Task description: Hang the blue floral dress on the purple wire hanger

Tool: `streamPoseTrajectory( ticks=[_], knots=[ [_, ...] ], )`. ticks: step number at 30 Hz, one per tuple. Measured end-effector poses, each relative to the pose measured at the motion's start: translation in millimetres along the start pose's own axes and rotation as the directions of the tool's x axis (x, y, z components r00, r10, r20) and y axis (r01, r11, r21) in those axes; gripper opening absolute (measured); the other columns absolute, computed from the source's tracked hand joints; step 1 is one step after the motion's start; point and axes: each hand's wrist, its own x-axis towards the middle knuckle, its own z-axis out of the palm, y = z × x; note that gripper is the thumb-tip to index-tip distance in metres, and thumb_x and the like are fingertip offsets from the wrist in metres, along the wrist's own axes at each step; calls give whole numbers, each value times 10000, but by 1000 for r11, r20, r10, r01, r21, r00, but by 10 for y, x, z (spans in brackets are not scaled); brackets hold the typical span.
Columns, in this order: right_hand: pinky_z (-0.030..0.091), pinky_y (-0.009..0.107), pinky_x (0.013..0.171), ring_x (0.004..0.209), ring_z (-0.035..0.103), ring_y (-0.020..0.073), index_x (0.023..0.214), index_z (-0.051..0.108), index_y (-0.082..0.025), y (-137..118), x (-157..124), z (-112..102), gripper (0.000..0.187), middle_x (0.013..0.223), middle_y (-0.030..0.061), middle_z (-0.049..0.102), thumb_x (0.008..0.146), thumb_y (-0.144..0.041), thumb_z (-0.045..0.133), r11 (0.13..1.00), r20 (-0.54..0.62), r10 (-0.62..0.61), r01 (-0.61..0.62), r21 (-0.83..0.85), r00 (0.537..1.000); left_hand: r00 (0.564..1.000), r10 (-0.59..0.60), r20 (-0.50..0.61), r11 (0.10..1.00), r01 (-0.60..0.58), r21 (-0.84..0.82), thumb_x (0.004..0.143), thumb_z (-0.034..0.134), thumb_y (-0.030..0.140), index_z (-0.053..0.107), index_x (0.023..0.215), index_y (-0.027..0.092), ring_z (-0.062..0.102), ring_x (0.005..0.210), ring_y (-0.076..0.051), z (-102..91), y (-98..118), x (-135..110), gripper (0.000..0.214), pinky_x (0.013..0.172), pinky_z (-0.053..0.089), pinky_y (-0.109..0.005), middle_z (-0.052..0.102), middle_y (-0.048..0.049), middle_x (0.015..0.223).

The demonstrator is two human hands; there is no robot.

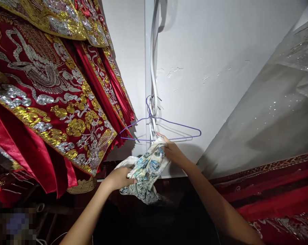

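A bunched white cloth garment (pixel 151 166) with a blue and green floral print hangs between my two hands. My left hand (pixel 120 177) is closed around its lower left side, with the thumb lying over the print. Higher up, my right hand (pixel 170 149) grips the upper right edge near the bottom bar of a purple wire hanger (pixel 179 123). That hanger hangs by its hook against the white wall, with a white strap or cable running behind it. Whether the cloth touches the hanger's bar I cannot tell.
Red costumes (pixel 49 78) with gold and silver sequins hang close on the left. A grey sheet-like surface (pixel 266 112) slants along the right. Red patterned fabric (pixel 278 190) lies at the lower right. A woven basket-like object (pixel 82 186) shows below the costumes.
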Motion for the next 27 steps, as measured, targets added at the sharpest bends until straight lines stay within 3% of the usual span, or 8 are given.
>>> streamPoseTrajectory(
  ticks=[4,8,12,16,19,22,24,27],
  knots=[
    [405,270,614,670,497,174,674,561,-188,262,100,-91,282,671,22,585,831,-388,439,993,-132,67,-80,-92,989,995,-98,27,980,92,177,844,551,305,721,794,212,698,847,-309,-114,-189,-63,200,775,480,-370,734,-122,826],
    [341,252,570,625,434,149,603,504,-194,305,55,-356,259,622,1,526,799,-360,476,980,-105,81,-98,-174,991,991,71,-110,976,-46,212,914,461,252,694,1010,168,581,1218,-317,-258,-203,-48,266,1024,433,-449,657,-178,1233],
    [322,248,566,598,419,138,572,475,-196,232,12,-375,185,586,-10,501,741,-272,487,988,-62,64,-72,-136,996,875,281,-393,957,-224,186,968,416,281,620,983,186,409,1390,-277,-352,61,96,225,1150,333,-469,503,-137,1430],
    [359,254,585,600,469,149,571,510,-187,200,-42,-182,125,573,-8,526,685,-225,478,999,-17,42,-43,-17,999,767,333,-549,939,-324,116,969,430,265,576,1061,195,551,1215,-248,-465,388,355,186,1048,429,-417,609,-111,1247],
    [433,274,667,720,582,192,752,661,-172,143,-127,-163,181,729,23,660,685,-197,495,999,38,-6,4,44,999,740,314,-595,935,-349,60,955,449,236,533,1268,194,632,1065,-225,-611,482,531,327,953,487,-375,671,-82,1125],
    [475,301,762,827,635,219,1170,664,-186,95,-217,-408,503,927,50,720,680,-184,553,1000,-209,21,-24,-12,978,748,357,-559,924,-370,96,954,451,238,618,1213,196,633,1089,-236,-739,439,594,311,987,472,-382,689,-82,1155],
    [481,297,759,844,648,220,1375,536,-191,104,-256,-656,682,1001,60,722,696,-211,593,994,-424,70,-101,-51,903,754,388,-529,913,-392,111,958,459,262,658,1152,191,633,1080,-238,-775,401,579,287,983,473,-374,690,-85,1152],
    [464,274,694,813,643,214,1301,595,-171,163,-265,-941,606,987,71,720,703,-256,638,984,-515,59,-138,-117,855,766,414,-492,902,-417,110,968,458,277,664,1142,188,634,1037,-222,-763,399,539,284,947,485,-353,682,-81,1098]
  ],
)
